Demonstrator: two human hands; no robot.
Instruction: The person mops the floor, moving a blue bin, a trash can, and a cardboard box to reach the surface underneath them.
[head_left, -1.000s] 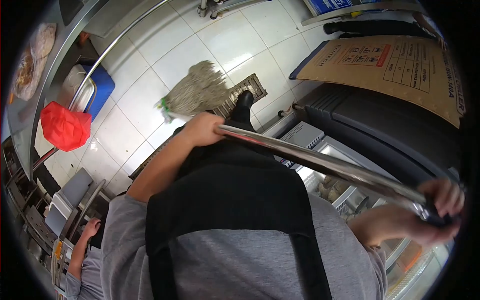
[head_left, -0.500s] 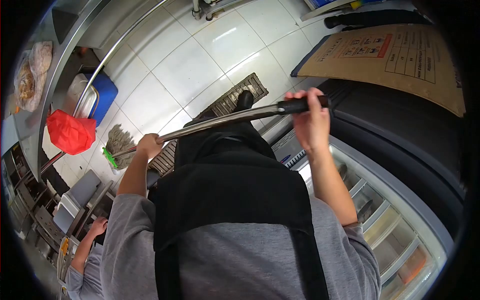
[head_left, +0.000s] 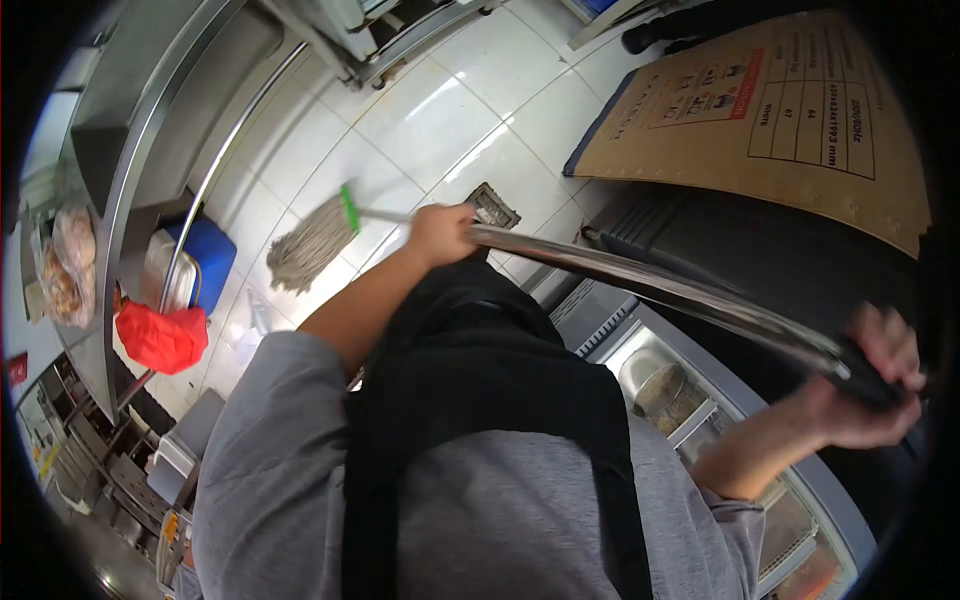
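Now the left hand [head_left: 440, 235] curls around the pole [head_left: 650, 275], the blurred right hand [head_left: 870, 385] clasps its dark end, and the mop [head_left: 312, 243] touches the floor [head_left: 405, 110] near the partly hidden grate's [head_left: 495, 206] edge

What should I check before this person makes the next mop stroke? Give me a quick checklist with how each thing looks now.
1. Left hand around the mop handle: ok.
2. Right hand at the black grip: ok, though blurred.
3. Strands gathered at the green clamp: ok.
4. Strands apart from the blue bin: ok, tiles show between.
5. Tiles dry underfoot: cannot tell; they shine.
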